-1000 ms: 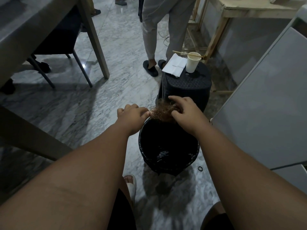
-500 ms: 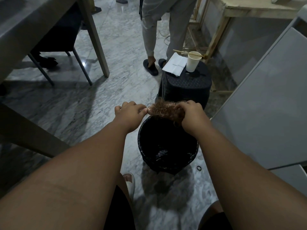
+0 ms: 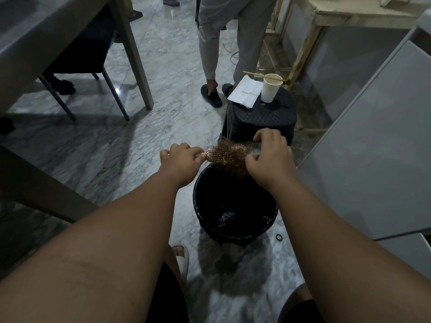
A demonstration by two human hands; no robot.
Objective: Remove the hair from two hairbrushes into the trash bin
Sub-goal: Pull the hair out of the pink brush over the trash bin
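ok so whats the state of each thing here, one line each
left hand: shut on the brush's end
right hand: pinching the hair
bristled hairbrush: held above the bin, clogged
curly brown hair: on the brush
black lined trash bin: open
white paper cup: upright on the stool

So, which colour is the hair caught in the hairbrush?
Reddish brown hair, curly, seen best in the head view, above the black trash bin.

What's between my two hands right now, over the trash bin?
In the head view, the hairbrush, matted with brown hair, spans from the left hand to the right hand, above the trash bin.
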